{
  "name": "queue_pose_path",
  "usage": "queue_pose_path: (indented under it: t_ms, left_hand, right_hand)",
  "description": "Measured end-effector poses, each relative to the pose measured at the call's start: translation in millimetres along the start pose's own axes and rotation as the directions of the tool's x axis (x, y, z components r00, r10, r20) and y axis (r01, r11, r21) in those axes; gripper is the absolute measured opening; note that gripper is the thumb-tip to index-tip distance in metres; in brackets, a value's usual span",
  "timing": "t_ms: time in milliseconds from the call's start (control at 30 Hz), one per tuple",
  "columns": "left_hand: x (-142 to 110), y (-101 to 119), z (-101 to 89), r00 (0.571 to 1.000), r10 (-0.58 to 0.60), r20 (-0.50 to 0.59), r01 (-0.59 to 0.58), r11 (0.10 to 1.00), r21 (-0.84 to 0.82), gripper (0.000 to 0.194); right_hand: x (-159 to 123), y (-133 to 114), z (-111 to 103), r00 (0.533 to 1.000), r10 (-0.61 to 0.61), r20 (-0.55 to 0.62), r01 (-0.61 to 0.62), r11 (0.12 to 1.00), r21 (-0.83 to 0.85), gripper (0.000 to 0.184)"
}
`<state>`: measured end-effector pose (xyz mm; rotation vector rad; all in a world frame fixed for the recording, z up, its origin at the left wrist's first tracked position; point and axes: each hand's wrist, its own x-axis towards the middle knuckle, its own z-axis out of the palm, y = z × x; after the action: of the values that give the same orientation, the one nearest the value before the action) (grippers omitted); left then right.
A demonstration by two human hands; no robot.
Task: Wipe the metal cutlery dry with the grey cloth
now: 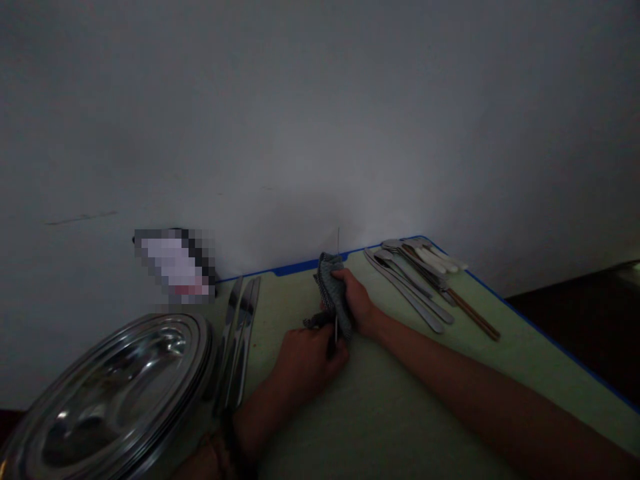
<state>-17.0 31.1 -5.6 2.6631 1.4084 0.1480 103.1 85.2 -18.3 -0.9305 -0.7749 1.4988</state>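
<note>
Over the middle of the table, my right hand is closed round a folded grey checked cloth, thumb pressed on its side. My left hand, with a dark band at its wrist, grips the lower end of a knife just below the cloth. The knife stands upright and nearly edge-on. Its thin tip shows above the cloth, while the middle is hidden inside the wrap. A loose corner of the cloth hangs by my left fingers.
Three table knives lie left of my hands, beside stacked steel divided plates. On the right are spoons and other cutlery, white-handled pieces and brown chopsticks. The green, blue-edged table meets a wall; a blurred-out phone-like object leans there.
</note>
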Motion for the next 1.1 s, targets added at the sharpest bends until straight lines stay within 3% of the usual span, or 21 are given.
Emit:
queue_pose_path:
  t_ms: [133,467,800,1100]
  left_hand:
    - [-1,0,0.3,1.0,0.001,0.0,-0.001,1.0,-0.026,0.026]
    - [-2,-2,1.7,0.999,-0.008,-0.045,0.006,0.999,-0.046,0.019]
    - [-3,-1,-0.8,0.999,-0.014,-0.046,0.01,0.996,-0.089,0.035]
    - [-2,-1,0.5,1.0,-0.005,-0.027,0.005,1.0,-0.027,0.032]
  right_hand:
    - [5,7,-3,0.999,-0.001,-0.047,0.004,0.999,0.048,0.023]
    - [13,19,-8,0.998,-0.037,-0.044,0.036,0.999,-0.024,0.023]
    - [10,11,-6,0.993,-0.092,-0.071,0.089,0.995,-0.044,0.017]
    - [13,17,-9,0.991,-0.11,-0.075,0.105,0.992,-0.07,0.018]
